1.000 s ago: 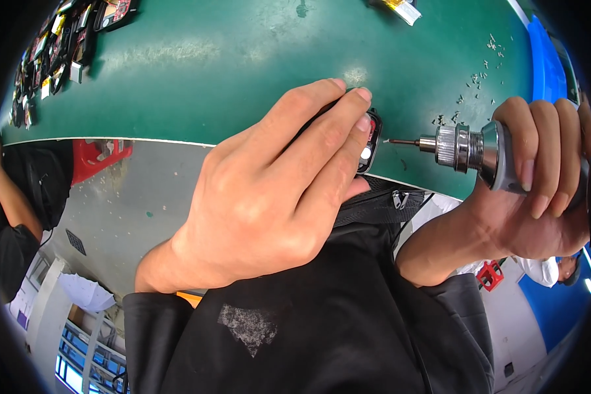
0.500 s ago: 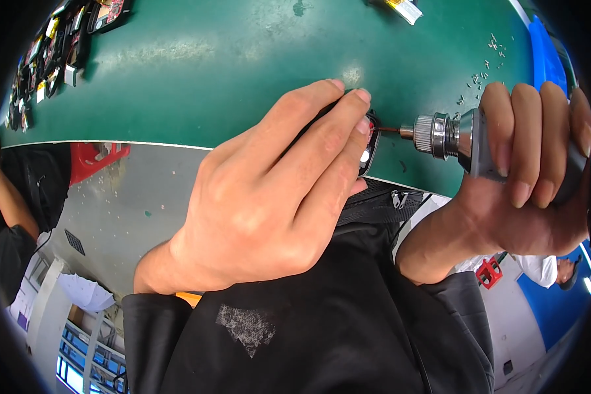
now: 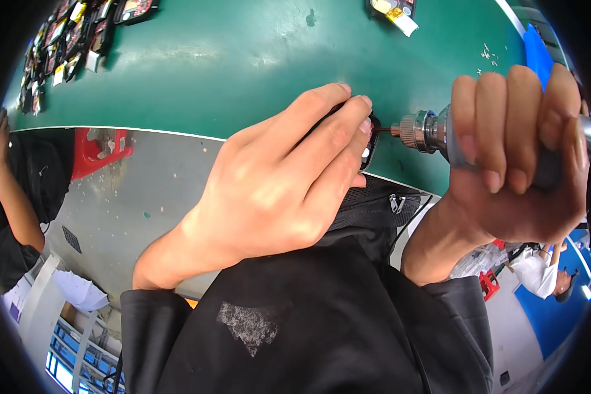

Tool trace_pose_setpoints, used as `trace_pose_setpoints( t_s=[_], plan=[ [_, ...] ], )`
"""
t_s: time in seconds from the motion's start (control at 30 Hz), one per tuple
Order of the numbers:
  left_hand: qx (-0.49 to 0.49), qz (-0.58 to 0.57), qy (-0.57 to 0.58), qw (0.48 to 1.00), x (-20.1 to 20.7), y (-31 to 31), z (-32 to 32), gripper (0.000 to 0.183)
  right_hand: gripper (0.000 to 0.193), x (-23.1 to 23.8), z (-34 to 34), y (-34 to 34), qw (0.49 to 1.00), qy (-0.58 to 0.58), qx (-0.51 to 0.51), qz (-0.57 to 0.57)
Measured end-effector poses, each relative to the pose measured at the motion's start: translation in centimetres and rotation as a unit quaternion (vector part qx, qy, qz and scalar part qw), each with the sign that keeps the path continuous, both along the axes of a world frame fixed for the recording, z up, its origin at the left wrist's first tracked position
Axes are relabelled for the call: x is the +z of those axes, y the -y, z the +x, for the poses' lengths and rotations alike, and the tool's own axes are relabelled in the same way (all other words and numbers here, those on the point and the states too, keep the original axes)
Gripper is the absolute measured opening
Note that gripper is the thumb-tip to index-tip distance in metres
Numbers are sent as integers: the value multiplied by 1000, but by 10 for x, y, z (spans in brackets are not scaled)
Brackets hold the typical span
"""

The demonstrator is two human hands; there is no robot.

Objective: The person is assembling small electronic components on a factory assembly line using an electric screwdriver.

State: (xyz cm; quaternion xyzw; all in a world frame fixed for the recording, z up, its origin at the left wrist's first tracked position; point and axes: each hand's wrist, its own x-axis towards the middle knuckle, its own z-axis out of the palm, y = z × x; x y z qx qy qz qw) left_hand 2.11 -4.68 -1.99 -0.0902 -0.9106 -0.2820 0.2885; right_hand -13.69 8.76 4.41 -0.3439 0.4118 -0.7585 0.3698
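My left hand (image 3: 276, 184) is wrapped over a small black electronic device (image 3: 372, 146) at the near edge of the green table. Most of the device is hidden under the fingers; its right side shows with a bit of red and a white round part. My right hand (image 3: 515, 141) grips an electric screwdriver (image 3: 419, 131) with a knurled metal collar, held sideways. Its thin bit points left and meets the right side of the device, close to my left fingertips. The exact spot the tip touches is too small to make out.
Several opened black devices (image 3: 72, 43) with boards and wrapped batteries cluster at the far left. Another device (image 3: 394, 12) lies at the far middle. Loose screws (image 3: 484, 56) are scattered at the right, near a blue bin (image 3: 537, 56). A person's arm (image 3: 16, 197) shows at the left.
My right hand and the screwdriver have moved left, bringing the collar closer to the device. Less of the bit shows. The view has shifted slightly; my left hand keeps its hold.
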Motion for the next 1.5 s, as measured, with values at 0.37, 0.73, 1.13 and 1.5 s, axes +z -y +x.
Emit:
trace_pose_setpoints(
  t_s=[0.37, 0.73, 1.13, 1.5],
  plan=[
    [-13, -31, 56, 998, 23, 3, 10, 43, 25, 8, 26, 25, 999, 10, -33, -10],
    [390, -162, 15, 906, 76, 183, 25, 36, 14, -9, 18, -68, 964, 148, -194, -109],
    [118, -131, 54, 983, 72, 69, -88, 33, 9, -37, 29, -100, 931, 294, -188, -110],
    [99, -106, 150, 978, 64, 73, -155, 30, 10, -42, 23, -107, 923, 327, -144, -144]
  ],
)
